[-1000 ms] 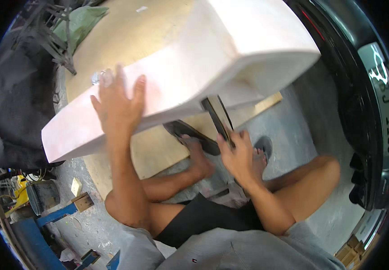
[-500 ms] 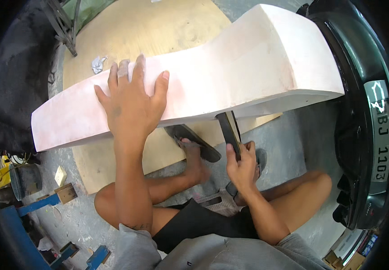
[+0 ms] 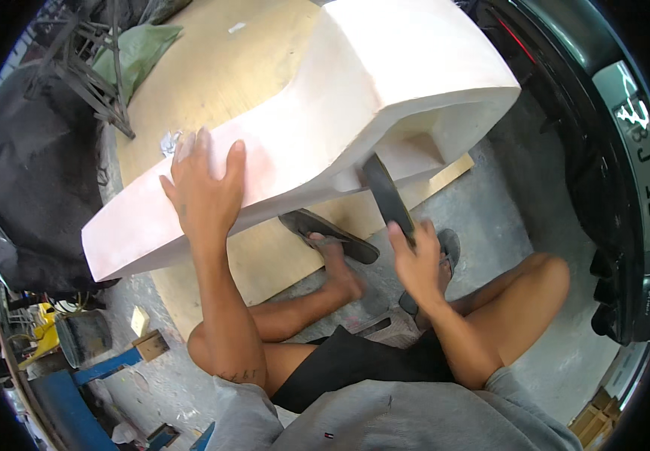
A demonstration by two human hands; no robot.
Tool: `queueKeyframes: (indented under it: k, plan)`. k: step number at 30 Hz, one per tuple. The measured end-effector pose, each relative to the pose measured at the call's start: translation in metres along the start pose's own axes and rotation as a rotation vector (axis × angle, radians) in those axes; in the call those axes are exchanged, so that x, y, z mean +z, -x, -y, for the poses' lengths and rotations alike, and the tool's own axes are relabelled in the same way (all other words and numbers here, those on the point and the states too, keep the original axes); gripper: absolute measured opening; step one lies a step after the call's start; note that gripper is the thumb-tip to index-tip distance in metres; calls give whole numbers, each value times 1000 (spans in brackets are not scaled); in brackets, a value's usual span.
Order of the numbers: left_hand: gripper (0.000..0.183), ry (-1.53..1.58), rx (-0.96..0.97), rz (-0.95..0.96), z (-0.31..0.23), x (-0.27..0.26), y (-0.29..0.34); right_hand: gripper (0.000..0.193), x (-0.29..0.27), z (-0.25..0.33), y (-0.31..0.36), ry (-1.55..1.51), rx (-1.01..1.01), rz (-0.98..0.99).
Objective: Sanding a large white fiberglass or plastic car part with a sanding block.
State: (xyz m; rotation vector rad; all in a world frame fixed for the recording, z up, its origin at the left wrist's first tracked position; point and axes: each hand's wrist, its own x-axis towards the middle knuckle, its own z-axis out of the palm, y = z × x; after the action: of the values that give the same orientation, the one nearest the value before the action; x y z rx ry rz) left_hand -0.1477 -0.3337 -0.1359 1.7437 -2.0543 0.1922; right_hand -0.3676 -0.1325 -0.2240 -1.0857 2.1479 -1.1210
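- Left hand is open, fingers spread, palm down on top of the long white panel, kinda toward the panel's narrower end.
- Right hand is clamped around the near end of a flat dark strip. The far end pokes up toward the hollow underside of the panel; can't tell if it's actually touching.
- So yeah, hands are well apart, and the panel runs from left of the left hand to up past the right one, wide end beyond the right hand.
- There's a plywood sheet under the panel, showing on both sides of it.
- Crumpled paper sits just past the left hand's fingertips.
- Way off to the right of the right hand is a dark car bumper.
- Far left of the left hand: big black cover, with a green bag further up.
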Motion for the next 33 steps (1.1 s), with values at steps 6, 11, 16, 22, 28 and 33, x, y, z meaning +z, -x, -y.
queueKeyframes:
  k: [6,11,16,22,28,33]
  plan:
    - [25,591,189,-183,-8,3,124,28,-40,-104,132,-499,498,59]
    - [56,674,6,506,-84,38,183,31,-20,-88,122,-794,967,-28]
    - [89,461,-160,685,-137,77,128,35,-18,-81,115,-783,870,-17]
    - [68,660,37,924,-134,91,113,34,-22,-88,113,-805,584,-119]
    - [25,1238,62,278,-43,-49,76,28,-48,-34,58,-347,58,-10]
    - [41,615,-8,16,-12,-36,-7,33,3,-29,-17,-231,-2,-72]
